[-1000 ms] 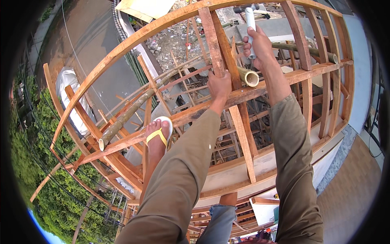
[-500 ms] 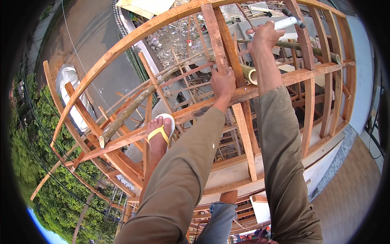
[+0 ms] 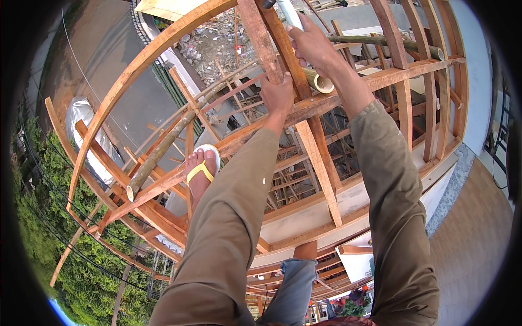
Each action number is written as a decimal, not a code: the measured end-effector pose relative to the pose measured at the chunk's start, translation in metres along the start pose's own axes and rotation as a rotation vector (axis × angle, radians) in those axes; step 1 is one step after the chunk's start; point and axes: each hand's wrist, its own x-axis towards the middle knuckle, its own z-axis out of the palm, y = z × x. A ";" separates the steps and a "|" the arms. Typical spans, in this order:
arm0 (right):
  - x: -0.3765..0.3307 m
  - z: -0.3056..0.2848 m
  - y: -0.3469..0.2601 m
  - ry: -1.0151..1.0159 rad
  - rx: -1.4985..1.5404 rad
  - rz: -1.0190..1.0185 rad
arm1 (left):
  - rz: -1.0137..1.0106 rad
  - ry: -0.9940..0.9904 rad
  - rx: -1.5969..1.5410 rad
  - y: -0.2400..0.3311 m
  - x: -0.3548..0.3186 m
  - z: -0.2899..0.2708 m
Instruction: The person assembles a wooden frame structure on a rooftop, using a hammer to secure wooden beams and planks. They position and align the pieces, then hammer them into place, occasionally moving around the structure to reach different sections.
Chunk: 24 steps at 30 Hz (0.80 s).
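The top edge cuts off part of the hammer (image 3: 287, 10), just above the person's right hand (image 3: 317, 48), which wraps round its handle. The left hand (image 3: 277, 95) grips one wooden post (image 3: 258, 41), hiding some. Three bamboo poles (image 3: 166, 149) show.

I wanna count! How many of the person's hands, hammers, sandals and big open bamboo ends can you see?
Hands: 2
Hammer: 1
Sandal: 1
Big open bamboo ends: 3
Total: 7
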 end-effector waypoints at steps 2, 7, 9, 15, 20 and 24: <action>-0.019 -0.013 -0.003 0.048 -0.301 -0.228 | -0.035 -0.043 0.017 0.002 0.000 -0.006; -0.038 -0.017 -0.016 0.273 -0.336 -0.925 | -0.232 -0.270 -0.289 0.001 0.006 -0.015; -0.030 -0.003 -0.018 0.346 -0.313 -1.016 | -0.250 -0.218 -0.174 -0.004 0.008 -0.010; -0.001 0.022 -0.011 0.124 -0.686 -0.214 | -0.121 -0.012 0.071 -0.011 0.008 0.007; -0.004 0.023 -0.006 0.395 -0.218 -0.637 | -0.095 -0.003 0.057 -0.007 0.004 0.003; 0.001 0.030 -0.003 0.108 -0.658 -0.320 | -0.160 -0.037 0.073 -0.005 0.006 0.003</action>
